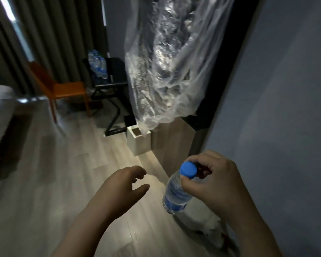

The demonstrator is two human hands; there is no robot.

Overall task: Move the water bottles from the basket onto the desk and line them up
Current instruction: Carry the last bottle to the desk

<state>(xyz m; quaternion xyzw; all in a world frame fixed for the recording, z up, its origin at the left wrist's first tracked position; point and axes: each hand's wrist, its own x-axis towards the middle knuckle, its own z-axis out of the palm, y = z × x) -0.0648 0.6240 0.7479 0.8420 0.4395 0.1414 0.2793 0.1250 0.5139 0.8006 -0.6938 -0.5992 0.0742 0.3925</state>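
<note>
The right hand (pixel 217 184) pinches a water bottle (pixel 176 191) by its blue cap (pixel 188 170), above the floor (pixel 44 182) and well apart from the dark tabletop (pixel 117 71) where other bottles (pixel 97 64) stand. The left hand (pixel 126 184) is loose, holding nothing. Thin-walled and seemingly full, the bottle would carry safer gripped round its middle.

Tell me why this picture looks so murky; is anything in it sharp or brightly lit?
Head view: the room is dim, with a bright pool of light on the floor; the water bottle and its blue cap are fairly sharp; the orange chair and the far bottles on the desk are blurred; the hanging plastic sheet shows white glare; upright edges lean with the wide lens.
</note>
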